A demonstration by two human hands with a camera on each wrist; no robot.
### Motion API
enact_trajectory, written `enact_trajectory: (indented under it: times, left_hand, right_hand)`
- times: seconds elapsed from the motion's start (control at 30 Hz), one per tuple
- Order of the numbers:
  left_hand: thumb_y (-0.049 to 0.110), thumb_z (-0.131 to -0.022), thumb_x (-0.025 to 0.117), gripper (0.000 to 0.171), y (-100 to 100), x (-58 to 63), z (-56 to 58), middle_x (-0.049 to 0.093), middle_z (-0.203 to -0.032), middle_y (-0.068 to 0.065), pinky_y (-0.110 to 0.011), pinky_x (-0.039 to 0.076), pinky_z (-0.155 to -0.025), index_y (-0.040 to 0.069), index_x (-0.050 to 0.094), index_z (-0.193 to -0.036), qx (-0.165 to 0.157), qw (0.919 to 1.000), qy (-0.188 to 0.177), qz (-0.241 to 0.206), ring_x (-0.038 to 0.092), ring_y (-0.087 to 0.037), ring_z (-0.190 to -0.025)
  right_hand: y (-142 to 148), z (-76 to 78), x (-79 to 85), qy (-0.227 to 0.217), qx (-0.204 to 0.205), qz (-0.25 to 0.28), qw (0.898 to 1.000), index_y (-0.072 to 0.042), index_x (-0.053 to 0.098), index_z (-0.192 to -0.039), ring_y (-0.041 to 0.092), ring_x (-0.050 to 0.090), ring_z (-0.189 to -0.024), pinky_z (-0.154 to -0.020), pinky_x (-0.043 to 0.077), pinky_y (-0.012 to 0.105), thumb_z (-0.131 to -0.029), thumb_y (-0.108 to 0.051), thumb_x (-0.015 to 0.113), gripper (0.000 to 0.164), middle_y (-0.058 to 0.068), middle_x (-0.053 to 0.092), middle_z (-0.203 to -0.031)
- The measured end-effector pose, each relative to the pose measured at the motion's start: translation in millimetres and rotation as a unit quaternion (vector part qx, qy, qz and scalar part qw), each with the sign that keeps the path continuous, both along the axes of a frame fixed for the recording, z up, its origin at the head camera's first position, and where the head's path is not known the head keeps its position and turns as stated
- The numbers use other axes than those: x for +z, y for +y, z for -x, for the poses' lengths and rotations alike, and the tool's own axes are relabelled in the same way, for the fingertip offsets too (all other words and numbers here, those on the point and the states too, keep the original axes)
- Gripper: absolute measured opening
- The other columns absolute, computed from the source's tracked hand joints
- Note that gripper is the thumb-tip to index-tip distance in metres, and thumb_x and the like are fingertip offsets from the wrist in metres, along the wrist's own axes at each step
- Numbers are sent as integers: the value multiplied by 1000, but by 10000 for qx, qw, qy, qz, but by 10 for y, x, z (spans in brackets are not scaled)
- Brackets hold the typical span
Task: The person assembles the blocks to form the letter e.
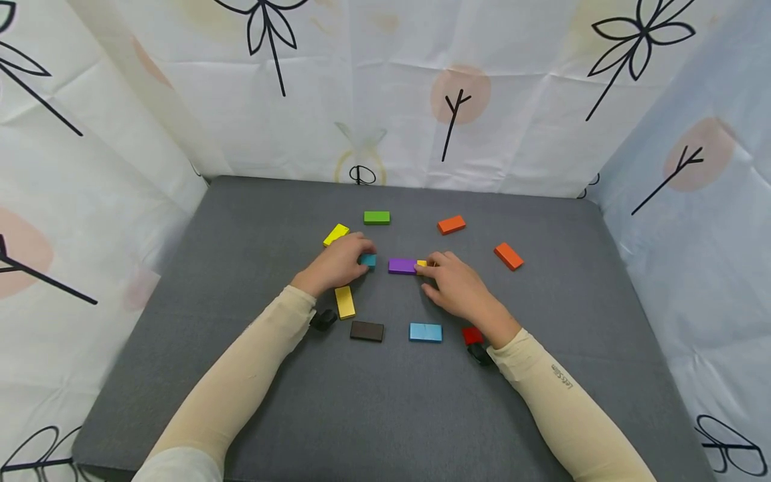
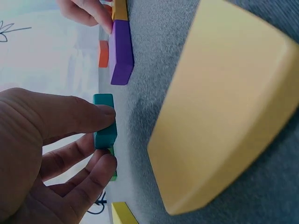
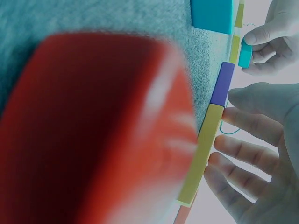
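My left hand (image 1: 340, 262) pinches a small teal block (image 2: 104, 136) between thumb and fingers, to the left of the purple block (image 1: 401, 266). End to end with the purple block lies a deep-yellow block (image 3: 202, 154), mostly covered by my right hand (image 1: 459, 286) in the head view. Fairly straight fingers of that hand lie along the yellow block's far side, with the thumb beside the purple block. A yellow block (image 1: 345, 302) lies just below my left wrist, and a brighter yellow one (image 1: 336, 234) sits beyond the left hand.
On the grey table (image 1: 385, 415), a green block (image 1: 377, 217) and two orange blocks, one at right (image 1: 508, 256), lie farther back. Nearer are a dark brown block (image 1: 367, 331), a light blue block (image 1: 425, 333) and a red block (image 1: 472, 335) by the right wrist. Patterned cloth surrounds the table.
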State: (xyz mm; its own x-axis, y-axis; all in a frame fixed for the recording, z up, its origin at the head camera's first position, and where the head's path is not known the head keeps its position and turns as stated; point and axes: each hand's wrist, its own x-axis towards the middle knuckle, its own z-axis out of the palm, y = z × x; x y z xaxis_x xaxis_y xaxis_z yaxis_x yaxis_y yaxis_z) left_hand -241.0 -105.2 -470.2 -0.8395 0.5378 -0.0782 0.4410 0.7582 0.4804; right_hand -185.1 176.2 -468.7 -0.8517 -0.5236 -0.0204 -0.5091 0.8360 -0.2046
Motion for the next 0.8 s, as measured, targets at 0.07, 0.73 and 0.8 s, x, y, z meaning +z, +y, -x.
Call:
enact_trajectory:
  times: [0.07,0.73,0.8]
  left_hand:
    - [6,-100,76,31,19,-1,8,66,-128,-12,-42,53,-104,2,75,-131,-5,10000,-6,10,63,-28,-115]
    - [8,-100,78,31,203,-1,34,68,-129,-12,-42,54,-103,2,76,-130,-158,9997,74,186,64,-27,-114]
    - [8,-100,78,31,218,-3,31,68,-129,-13,-42,54,-103,2,76,-130,-146,9997,71,197,64,-28,-114]
  right_hand:
    - [-1,-1,-4,8,5,9,10000,-9,74,-142,30,57,-114,-91,56,45,-104,-21,76,40,12,64,-133]
    - [-3,-7,16,71,28,-26,10000,-9,74,-142,31,58,-114,-90,56,46,-104,-21,77,40,13,64,-131]
    - [-1,-8,14,77,34,-24,10000,-9,74,-142,30,58,-113,-89,56,46,-104,-21,77,40,13,64,-131]
